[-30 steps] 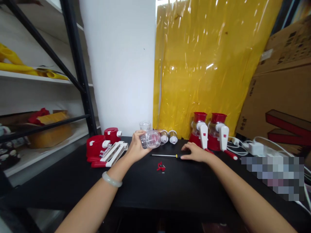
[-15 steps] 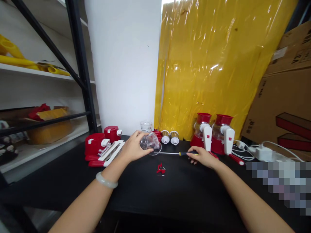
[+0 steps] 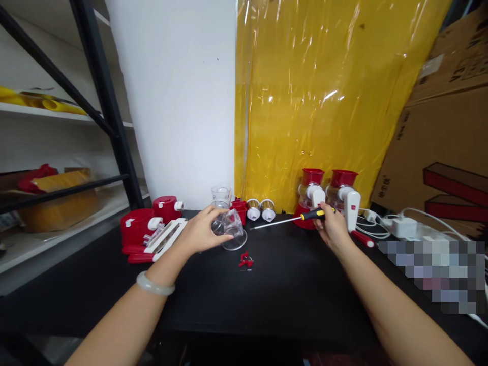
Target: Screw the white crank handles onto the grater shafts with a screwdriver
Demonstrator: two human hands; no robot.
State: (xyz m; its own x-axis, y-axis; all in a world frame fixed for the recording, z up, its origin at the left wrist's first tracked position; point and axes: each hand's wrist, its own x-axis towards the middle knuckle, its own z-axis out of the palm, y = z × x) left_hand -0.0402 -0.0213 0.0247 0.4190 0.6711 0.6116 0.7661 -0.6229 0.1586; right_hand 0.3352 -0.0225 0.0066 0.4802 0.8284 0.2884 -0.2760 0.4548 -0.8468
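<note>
The left forearm (image 3: 118,315) slants inward from the lower left, and the left hand (image 3: 202,231) holds a wide, curved grip, fingers arched above and thumb extended below. The right forearm (image 3: 389,295) reaches in from the lower right, with the right hand (image 3: 331,227) raised, its fingers curled into a closer grip. The hands are well apart

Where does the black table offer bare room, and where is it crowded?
Bare: the table between the red pieces and its front edge. Crowded: the back, with drums and grinders, and around the clear part in the left hand.
</note>
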